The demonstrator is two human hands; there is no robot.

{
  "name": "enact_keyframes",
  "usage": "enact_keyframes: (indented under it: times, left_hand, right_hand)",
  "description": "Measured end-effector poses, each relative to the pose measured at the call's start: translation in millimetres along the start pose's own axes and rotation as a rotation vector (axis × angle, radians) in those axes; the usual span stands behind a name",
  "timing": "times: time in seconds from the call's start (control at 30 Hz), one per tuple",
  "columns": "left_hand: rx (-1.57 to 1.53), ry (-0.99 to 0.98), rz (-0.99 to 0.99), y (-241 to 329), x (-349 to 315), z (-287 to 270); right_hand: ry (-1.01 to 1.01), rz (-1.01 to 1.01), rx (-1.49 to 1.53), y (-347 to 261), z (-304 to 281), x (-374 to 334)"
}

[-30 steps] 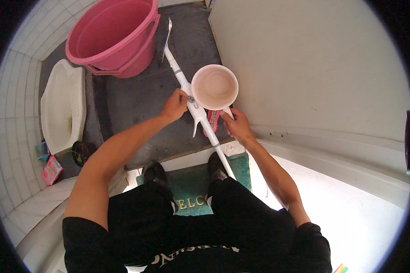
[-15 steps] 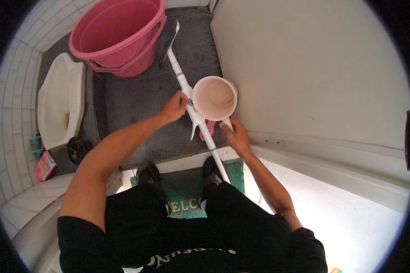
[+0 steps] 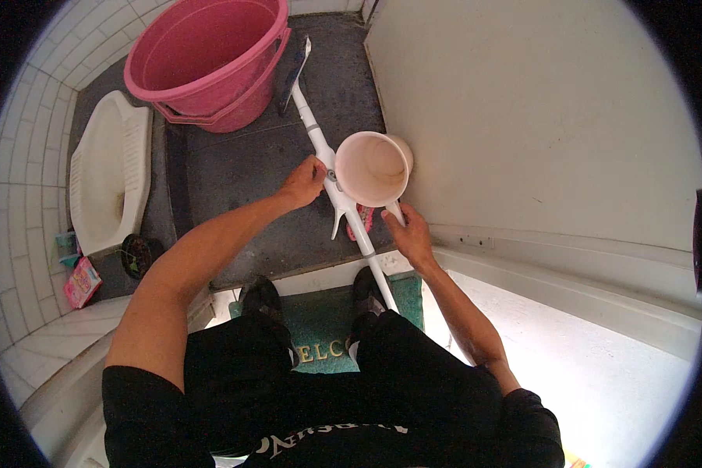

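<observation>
A white spray mop [image 3: 324, 148] slants across the middle of the view, its flat head [image 3: 296, 76] beside the bucket and its pole running down between my feet. My left hand [image 3: 305, 182] is closed against the left side of its thick mid-section, by a small round grey fitting. Exactly what the fingertips pinch is partly hidden. My right hand [image 3: 411, 234] grips the handle of a pale pink water dipper [image 3: 373, 169]. The dipper is beside the mop's mid-section with its mouth facing me. Only a stained inner wall and bottom show; I cannot tell whether it holds water.
A pink bucket [image 3: 242, 97] stands on the dark floor at the far left. Left of it are a white squat toilet [image 3: 138, 164], a dark round pot [image 3: 139, 257] and a pink packet [image 3: 82, 282]. A pale door panel [image 3: 522, 117] borders the right. A green mat [image 3: 320, 320] lies under my feet.
The whole view has shifted slightly, so things appear a little farther right. Both hands keep their places on the mop and the dipper.
</observation>
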State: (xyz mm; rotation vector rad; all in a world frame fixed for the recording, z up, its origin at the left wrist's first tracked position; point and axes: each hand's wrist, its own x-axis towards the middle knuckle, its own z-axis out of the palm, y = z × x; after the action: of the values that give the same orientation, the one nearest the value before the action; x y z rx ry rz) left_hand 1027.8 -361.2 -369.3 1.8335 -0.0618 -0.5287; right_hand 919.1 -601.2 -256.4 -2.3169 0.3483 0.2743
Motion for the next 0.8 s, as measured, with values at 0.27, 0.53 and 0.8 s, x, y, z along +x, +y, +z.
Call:
enact_keyframes:
  times: [0.27,0.53,0.8]
  left_hand:
    - [0.037,-0.053,-0.040,7,1,0]
    - [0.040,-0.059,-0.046,7,1,1]
    - [0.071,-0.067,-0.008,2,3,3]
  right_hand:
    - [0.021,-0.015,-0.018,8,-2,1]
    - [0.031,-0.038,-0.041,5,-6,-3]
    - [0.042,-0.077,-0.025,7,-3,-4]
